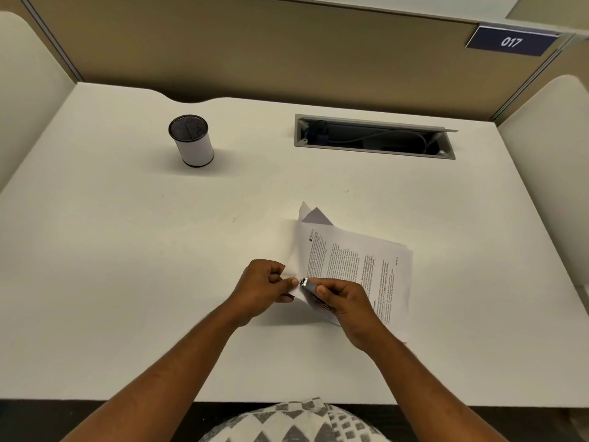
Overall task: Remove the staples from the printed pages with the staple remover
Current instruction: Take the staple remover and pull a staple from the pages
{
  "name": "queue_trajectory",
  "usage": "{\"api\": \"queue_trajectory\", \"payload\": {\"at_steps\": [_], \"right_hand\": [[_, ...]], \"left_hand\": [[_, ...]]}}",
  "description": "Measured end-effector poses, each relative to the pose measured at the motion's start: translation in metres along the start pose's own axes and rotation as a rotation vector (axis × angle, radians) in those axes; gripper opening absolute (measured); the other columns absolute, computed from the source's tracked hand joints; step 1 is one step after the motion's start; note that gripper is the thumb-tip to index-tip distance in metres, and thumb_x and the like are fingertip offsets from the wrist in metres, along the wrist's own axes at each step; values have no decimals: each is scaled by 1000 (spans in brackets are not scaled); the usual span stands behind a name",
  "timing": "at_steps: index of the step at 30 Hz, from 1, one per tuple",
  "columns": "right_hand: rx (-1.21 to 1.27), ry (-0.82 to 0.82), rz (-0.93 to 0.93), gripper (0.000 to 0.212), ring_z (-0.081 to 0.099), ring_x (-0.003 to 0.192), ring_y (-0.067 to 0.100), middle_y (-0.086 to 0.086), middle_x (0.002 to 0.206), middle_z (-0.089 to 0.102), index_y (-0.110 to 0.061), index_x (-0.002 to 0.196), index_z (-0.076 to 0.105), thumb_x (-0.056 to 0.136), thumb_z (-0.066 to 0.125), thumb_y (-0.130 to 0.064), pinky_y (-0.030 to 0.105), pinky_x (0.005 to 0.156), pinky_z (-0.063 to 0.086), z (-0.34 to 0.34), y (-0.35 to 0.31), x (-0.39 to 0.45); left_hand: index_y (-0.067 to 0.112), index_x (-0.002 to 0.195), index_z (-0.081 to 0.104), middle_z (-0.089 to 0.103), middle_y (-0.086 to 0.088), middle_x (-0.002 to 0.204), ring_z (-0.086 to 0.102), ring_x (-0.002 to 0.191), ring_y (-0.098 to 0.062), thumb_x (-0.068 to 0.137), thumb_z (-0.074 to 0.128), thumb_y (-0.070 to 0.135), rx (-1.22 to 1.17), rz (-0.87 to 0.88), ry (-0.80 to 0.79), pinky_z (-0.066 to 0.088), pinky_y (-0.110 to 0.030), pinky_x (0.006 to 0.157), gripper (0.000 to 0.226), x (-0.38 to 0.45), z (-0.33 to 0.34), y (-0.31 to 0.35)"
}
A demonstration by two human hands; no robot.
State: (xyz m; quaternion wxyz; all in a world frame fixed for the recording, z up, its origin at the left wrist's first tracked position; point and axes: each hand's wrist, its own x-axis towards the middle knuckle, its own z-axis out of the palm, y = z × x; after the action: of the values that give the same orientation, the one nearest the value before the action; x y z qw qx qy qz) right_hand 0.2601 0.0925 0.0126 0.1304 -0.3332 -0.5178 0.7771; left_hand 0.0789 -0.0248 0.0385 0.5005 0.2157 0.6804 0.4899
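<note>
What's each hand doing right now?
Left hand: pinches the corner of the printed pages.
Right hand: grips the staple remover, its tip at that corner.

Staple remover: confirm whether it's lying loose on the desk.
No, the right hand grips the staple remover at the printed pages' corner.

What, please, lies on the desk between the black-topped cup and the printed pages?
Nothing: the head view shows bare desk between the cup and the printed pages.
</note>
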Motion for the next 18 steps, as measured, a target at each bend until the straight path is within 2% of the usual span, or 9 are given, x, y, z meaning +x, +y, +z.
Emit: {"api": "queue_trajectory", "payload": {"at_steps": [2, 4, 7, 9, 13, 16, 18], "right_hand": [[16, 10, 26, 27, 71, 116, 30, 12, 119, 76, -10, 110, 80, 87, 76, -22, 39, 102, 55, 0, 1, 0], [-80, 42, -16, 18, 73, 111, 22, 5, 114, 79, -18, 106, 82, 90, 74, -17, 28, 94, 57, 3, -3, -2], [-442, 106, -226, 21, 71, 105, 13, -5, 106, 79, -24, 106, 82, 93, 72, -9, 22, 89, 56, 5, -5, -1], [-513, 123, -280, 21, 70, 104, 12, -6, 104, 78, -20, 107, 81, 93, 72, -7, 24, 90, 57, 6, -6, 0], [-157, 57, 2, 18, 73, 110, 22, 5, 111, 79, -13, 105, 82, 94, 69, -6, 30, 96, 57, 4, -11, 0], [207, -1, 180, 21, 75, 102, 23, 17, 108, 78, 1, 105, 79, 86, 73, -6, 27, 84, 60, 5, -14, -2], [210, 13, 217, 24, 75, 95, 21, 15, 103, 79, -1, 102, 80, 81, 75, -13, 27, 79, 60, 8, -14, -1]], "left_hand": [[1, 106, 73, 75, -28, 95, 77, 91, -34, 90, 75, 11, 15, -5, 6, 65, -37, 79, 19, 1, 0, -1], [0, 106, 72, 72, -33, 97, 77, 89, -34, 90, 76, 12, 48, -8, 25, 65, -36, 77, 21, 1, 0, -4], [3, 103, 74, 77, -21, 90, 78, 84, -27, 89, 76, 13, 93, -4, 47, 65, -38, 77, 16, 1, 0, -4], [6, 100, 75, 79, -14, 87, 79, 81, -24, 89, 76, 13, 80, -5, 52, 65, -39, 77, 13, 1, 0, -4], [6, 102, 75, 80, -11, 86, 79, 82, -24, 90, 75, 13, 60, -11, 19, 65, -33, 74, 14, 1, 0, 1], [4, 103, 74, 80, -7, 85, 79, 82, -22, 90, 75, 13, 55, -30, -12, 64, -29, 71, 15, 0, 0, 4], [2, 103, 73, 80, -11, 86, 79, 82, -24, 90, 75, 12, 53, -39, -14, 64, -31, 71, 16, 0, -2, 5]]}}
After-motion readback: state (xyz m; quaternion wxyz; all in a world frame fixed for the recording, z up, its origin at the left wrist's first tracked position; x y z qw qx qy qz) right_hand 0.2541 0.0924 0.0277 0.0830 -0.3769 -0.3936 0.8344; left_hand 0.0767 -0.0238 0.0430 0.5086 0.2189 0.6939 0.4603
